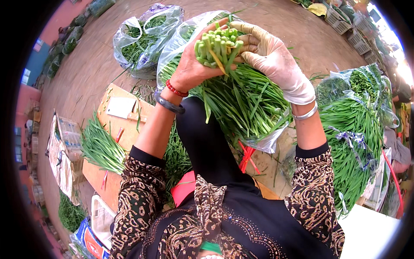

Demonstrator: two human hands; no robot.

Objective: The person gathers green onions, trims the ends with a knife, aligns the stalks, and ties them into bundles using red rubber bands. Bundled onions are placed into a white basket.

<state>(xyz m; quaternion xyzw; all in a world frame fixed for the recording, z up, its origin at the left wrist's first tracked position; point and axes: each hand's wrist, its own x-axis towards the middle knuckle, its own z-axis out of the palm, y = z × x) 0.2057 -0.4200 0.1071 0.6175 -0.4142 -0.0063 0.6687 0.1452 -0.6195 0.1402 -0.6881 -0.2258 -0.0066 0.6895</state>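
A thick bunch of garlic chives [217, 48] is held up in front of me, its pale green stalk ends facing me and a yellowed leaf hanging among them. My bare left hand [189, 64] is wrapped round it from the left. At the right edge of the stalk ends, the fingers of my right hand [274, 58], in a stained pale glove, are curled in against the bunch. Below both hands lies a big heap of loose chives [246, 101] in a clear plastic bag [268, 142]. The leaf ends of the held bunch merge with that heap.
On the left, a wooden board [97, 170] bears a cleaver [123, 108] and a laid-out bunch of chives [101, 144]. Another bag of greens [146, 41] stands at far left. A large pile of chives [349, 129] is on the right, and crates [338, 21] stand at far right.
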